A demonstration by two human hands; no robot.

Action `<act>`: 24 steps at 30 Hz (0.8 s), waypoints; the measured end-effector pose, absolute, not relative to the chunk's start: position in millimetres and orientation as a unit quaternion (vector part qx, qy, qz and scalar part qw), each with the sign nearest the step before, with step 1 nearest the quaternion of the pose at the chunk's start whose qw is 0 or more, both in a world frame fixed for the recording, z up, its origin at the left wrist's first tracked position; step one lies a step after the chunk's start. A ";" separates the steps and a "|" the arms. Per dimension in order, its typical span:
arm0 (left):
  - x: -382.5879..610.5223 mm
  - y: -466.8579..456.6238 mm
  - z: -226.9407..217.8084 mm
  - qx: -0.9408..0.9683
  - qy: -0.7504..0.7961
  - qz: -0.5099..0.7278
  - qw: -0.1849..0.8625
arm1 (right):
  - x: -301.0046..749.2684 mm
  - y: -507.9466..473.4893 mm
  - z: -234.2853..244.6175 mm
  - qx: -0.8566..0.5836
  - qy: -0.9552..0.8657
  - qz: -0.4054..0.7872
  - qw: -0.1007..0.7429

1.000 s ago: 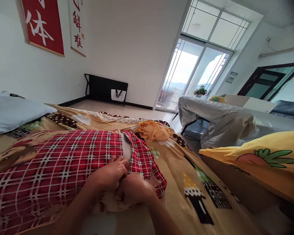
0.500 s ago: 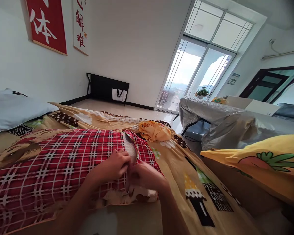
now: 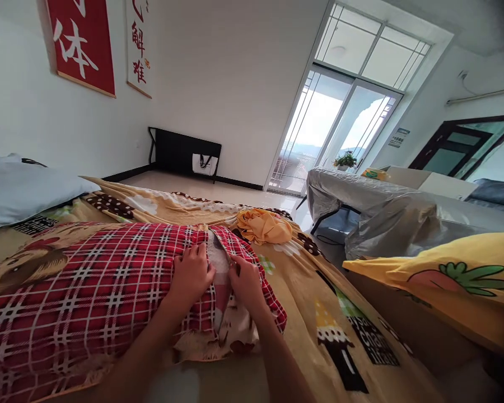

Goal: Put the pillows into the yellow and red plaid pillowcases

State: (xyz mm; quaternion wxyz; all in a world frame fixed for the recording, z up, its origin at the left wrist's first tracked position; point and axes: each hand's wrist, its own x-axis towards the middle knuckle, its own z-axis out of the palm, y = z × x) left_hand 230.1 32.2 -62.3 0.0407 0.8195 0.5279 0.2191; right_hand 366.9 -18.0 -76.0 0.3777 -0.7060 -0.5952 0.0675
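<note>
A pillow in a red plaid pillowcase [image 3: 130, 263] lies on the bed, with a cartoon animal printed on its left part. Near its right end the case gapes open in a slit, where a pale patterned inner layer [image 3: 219, 263] shows. My left hand [image 3: 193, 271] has its fingers curled over the slit's left edge, closed on the cloth. On the other side, my right hand [image 3: 244, 280] pinches the edge of the case's end flap. The fingertips of both hands are partly hidden by the cloth and knuckles.
Under the pillow spreads a tan printed blanket [image 3: 302, 302]. A crumpled yellow cloth [image 3: 264, 225] lies beyond it, a white pillow [image 3: 37, 190] at the left. To the right are a yellow carrot-print cloth [image 3: 453, 274] and a plastic-covered table [image 3: 361, 187].
My hands were close together low at the slit. Now they have moved up and apart, left hand to the left, and the slit shows wider between them.
</note>
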 end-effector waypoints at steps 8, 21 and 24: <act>212.0 48.9 -56.8 0.797 0.560 0.211 0.080 | 340.5 -62.6 -46.7 -0.592 -0.753 0.122 0.259; 172.9 -38.9 -0.7 0.933 0.327 0.102 0.111 | 346.0 -59.3 -36.5 -0.591 -0.640 0.000 0.491; 177.2 -66.5 -3.0 0.963 0.263 0.054 0.032 | 337.8 -64.3 -37.2 -0.569 -0.651 -0.075 0.497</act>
